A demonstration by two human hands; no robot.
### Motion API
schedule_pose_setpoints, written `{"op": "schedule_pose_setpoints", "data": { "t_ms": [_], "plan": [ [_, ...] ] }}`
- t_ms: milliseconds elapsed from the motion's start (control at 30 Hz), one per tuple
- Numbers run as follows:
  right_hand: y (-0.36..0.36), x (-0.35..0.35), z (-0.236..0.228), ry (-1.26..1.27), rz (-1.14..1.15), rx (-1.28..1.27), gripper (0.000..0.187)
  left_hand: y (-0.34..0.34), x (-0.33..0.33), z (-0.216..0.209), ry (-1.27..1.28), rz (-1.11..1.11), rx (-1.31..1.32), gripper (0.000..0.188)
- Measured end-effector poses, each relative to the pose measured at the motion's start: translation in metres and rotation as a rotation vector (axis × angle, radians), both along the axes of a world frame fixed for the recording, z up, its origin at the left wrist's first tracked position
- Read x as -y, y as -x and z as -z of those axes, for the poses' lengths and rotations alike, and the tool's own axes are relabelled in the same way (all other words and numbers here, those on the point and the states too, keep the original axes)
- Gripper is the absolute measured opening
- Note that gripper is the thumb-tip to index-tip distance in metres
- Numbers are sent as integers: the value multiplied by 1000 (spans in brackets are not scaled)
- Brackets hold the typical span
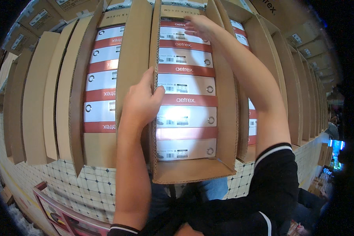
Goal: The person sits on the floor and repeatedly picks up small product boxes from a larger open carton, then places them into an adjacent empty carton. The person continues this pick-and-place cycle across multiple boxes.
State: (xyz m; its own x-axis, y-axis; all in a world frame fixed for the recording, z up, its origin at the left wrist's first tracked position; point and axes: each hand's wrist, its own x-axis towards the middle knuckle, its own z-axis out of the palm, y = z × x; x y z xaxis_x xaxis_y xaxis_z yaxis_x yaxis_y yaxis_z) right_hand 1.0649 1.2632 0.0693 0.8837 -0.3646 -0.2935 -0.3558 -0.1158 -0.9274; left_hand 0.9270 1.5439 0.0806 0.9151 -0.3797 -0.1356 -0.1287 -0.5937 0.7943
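- gripping an open brown cardboard carton (192, 170) by its left wall: left hand (142, 100), thumb inside
- right hand (200, 28) over far white-and-red rectangular boxes (190, 85), fingers parted; contact unclear

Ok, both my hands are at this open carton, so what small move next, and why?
Perhaps lower the right hand onto the white-and-red box at the far end of the carton. The hand is over that end, though contact is unclear, while the left hand rests at the carton's left edge, which could steady it.
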Motion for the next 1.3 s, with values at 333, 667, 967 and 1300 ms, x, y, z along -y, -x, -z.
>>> {"op": "schedule_pose_setpoints", "data": {
  "t_ms": [333,667,967,1300],
  "plan": [
    [-107,68,97,-663,647,311,33,-3,-7,-7,-28,90,1,61],
    [-147,43,26,-743,982,354,54,-4,-3,-20,-109,97,-70,64],
    [-162,86,-56,-103,123,596,40,-7,-11,-18,-76,103,-109,62],
    [206,-11,-15,1454,-511,362,38,-3,-10,-12,-39,46,-64,61]
  ]
}}
